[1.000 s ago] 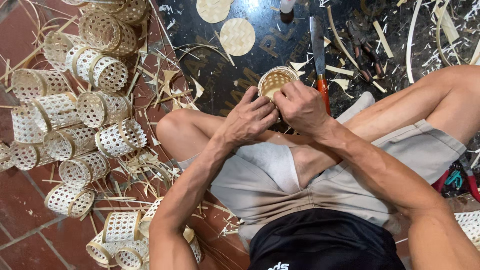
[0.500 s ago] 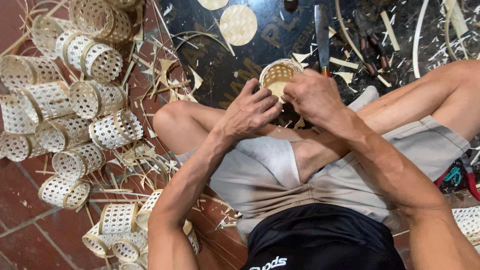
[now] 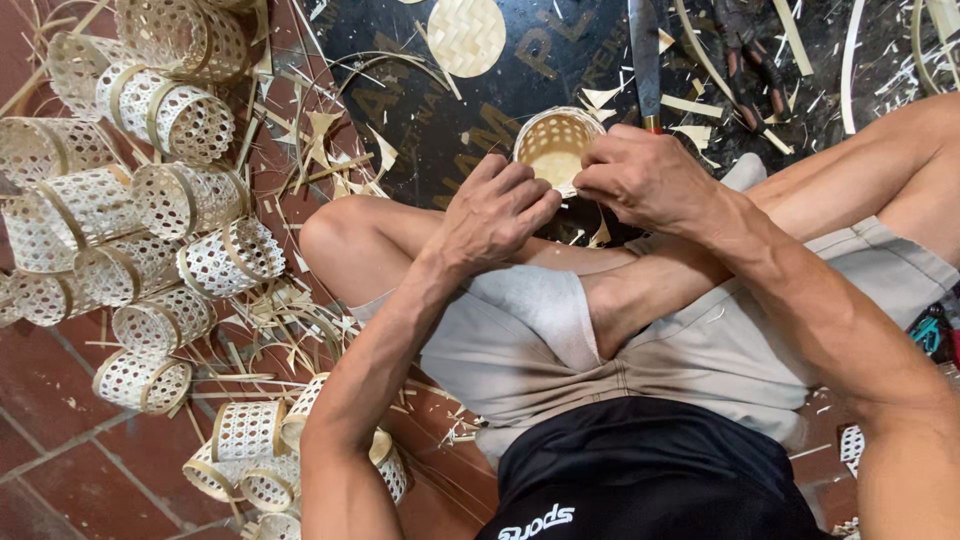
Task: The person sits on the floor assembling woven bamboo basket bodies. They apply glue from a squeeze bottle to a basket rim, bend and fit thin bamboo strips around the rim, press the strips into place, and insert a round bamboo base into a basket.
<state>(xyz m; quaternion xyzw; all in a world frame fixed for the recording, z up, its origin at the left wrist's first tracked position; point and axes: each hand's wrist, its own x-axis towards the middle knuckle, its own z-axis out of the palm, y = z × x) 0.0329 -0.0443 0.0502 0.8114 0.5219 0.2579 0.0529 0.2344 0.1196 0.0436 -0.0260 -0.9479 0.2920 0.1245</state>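
I sit cross-legged on the floor and hold a small round woven bamboo basket (image 3: pixel 553 145) above my shins, its open mouth facing up. My left hand (image 3: pixel 497 212) grips its near left side with curled fingers. My right hand (image 3: pixel 648 180) closes over its right rim, fingertips pinching at the edge. Most of the basket's lower wall is hidden behind both hands.
Several woven bamboo cylinders (image 3: pixel 165 210) lie piled on the red tile floor at left. A round woven disc (image 3: pixel 466 35) and a knife (image 3: pixel 645 60) lie on a dark mat (image 3: pixel 420 130) ahead, among bamboo strips and shavings. Pliers (image 3: pixel 745 45) rest at the far right.
The view has shifted slightly downward. Both hands stay on the basket, with small finger shifts at its rim.
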